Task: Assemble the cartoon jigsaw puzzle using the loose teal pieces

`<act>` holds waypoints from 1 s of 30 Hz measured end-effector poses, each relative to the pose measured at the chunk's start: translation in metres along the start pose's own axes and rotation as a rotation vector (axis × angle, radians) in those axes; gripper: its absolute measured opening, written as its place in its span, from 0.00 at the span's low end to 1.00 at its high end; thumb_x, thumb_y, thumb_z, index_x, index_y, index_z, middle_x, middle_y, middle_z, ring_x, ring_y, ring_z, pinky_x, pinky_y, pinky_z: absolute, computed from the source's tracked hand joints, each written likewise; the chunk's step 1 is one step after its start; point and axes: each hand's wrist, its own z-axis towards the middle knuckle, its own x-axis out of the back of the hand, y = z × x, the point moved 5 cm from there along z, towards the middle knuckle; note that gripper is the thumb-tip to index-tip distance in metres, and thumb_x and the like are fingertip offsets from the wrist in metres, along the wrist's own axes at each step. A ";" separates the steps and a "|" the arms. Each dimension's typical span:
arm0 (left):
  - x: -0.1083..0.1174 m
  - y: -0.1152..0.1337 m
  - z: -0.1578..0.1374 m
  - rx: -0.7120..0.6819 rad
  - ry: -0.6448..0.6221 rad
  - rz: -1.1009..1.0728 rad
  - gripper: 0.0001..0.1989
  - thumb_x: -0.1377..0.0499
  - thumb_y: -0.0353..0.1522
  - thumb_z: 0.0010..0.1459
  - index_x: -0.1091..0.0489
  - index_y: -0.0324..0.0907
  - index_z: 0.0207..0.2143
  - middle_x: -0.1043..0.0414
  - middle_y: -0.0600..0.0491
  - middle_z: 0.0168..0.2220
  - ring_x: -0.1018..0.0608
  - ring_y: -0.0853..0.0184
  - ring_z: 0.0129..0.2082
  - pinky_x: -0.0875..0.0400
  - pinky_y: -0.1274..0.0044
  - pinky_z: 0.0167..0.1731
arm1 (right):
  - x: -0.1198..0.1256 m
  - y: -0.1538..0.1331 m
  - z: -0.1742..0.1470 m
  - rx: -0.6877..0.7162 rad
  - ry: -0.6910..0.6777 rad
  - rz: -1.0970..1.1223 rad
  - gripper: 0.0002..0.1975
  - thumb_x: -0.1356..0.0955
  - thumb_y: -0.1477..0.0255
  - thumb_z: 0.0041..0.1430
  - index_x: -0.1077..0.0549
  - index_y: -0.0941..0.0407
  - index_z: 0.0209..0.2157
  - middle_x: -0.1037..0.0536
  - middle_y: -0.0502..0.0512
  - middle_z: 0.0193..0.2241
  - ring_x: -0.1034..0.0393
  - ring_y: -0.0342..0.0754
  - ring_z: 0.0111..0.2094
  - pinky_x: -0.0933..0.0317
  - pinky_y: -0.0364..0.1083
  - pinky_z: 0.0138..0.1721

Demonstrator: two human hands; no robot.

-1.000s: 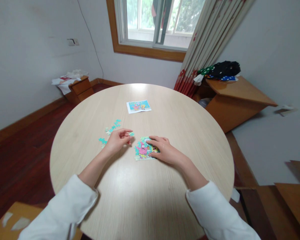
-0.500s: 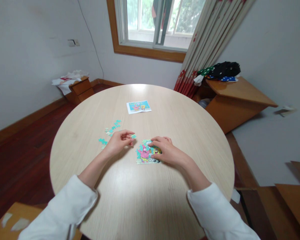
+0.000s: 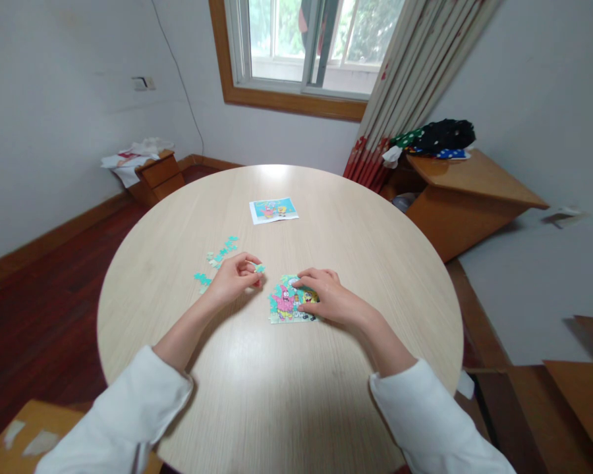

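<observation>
My left hand [image 3: 231, 280] pinches a small teal jigsaw piece [image 3: 259, 268] between thumb and fingertips, just above the table and left of the partly joined jigsaw puzzle [image 3: 284, 308]. Pink and yellow cartoon figures show on the joined part, and its left edge is uneven. Over the puzzle's right side lies my right hand [image 3: 338, 299], fingers and thumb spread, seemingly resting on it and hiding that side. Loose teal and pale green jigsaw pieces [image 3: 225, 252] are scattered beyond and left of my left hand, some partly hidden behind it.
A printed picture [image 3: 274, 210] of the cartoon figures lies farther back on the round wooden table [image 3: 356, 224]. Behind the table are a window and a curtain [image 3: 415, 85]. A wooden cabinet [image 3: 474, 191] with cloths on top stands at the right.
My left hand has shifted slightly left with the jigsaw piece, away from the puzzle. The right hand stays on the puzzle.
</observation>
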 end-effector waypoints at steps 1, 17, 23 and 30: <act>0.000 -0.001 0.000 0.006 -0.008 -0.003 0.13 0.35 0.31 0.41 0.34 0.40 0.30 0.31 0.57 0.20 0.24 0.68 0.21 0.32 0.76 0.24 | 0.000 0.001 0.000 0.002 0.002 0.000 0.17 0.30 0.69 0.53 0.28 0.51 0.47 0.30 0.58 0.49 0.40 0.55 0.53 0.52 0.57 0.56; -0.003 -0.006 0.001 0.064 -0.051 -0.068 0.13 0.35 0.32 0.44 0.30 0.38 0.35 0.29 0.55 0.20 0.24 0.68 0.20 0.30 0.74 0.26 | 0.001 -0.002 0.001 -0.001 0.008 0.010 0.16 0.31 0.69 0.54 0.27 0.51 0.46 0.29 0.57 0.48 0.39 0.54 0.52 0.51 0.57 0.56; -0.002 -0.011 0.004 0.112 -0.037 -0.168 0.09 0.39 0.31 0.51 0.31 0.36 0.35 0.26 0.50 0.23 0.24 0.68 0.20 0.28 0.72 0.28 | 0.002 -0.002 0.001 -0.005 0.013 0.024 0.14 0.32 0.70 0.56 0.27 0.52 0.45 0.29 0.57 0.47 0.38 0.53 0.51 0.51 0.56 0.56; -0.002 -0.014 0.005 0.112 -0.059 -0.141 0.11 0.40 0.30 0.52 0.32 0.35 0.38 0.25 0.49 0.25 0.23 0.68 0.22 0.27 0.72 0.29 | 0.001 -0.001 0.002 0.000 0.007 0.022 0.14 0.32 0.69 0.56 0.28 0.53 0.45 0.29 0.58 0.48 0.38 0.53 0.52 0.52 0.56 0.56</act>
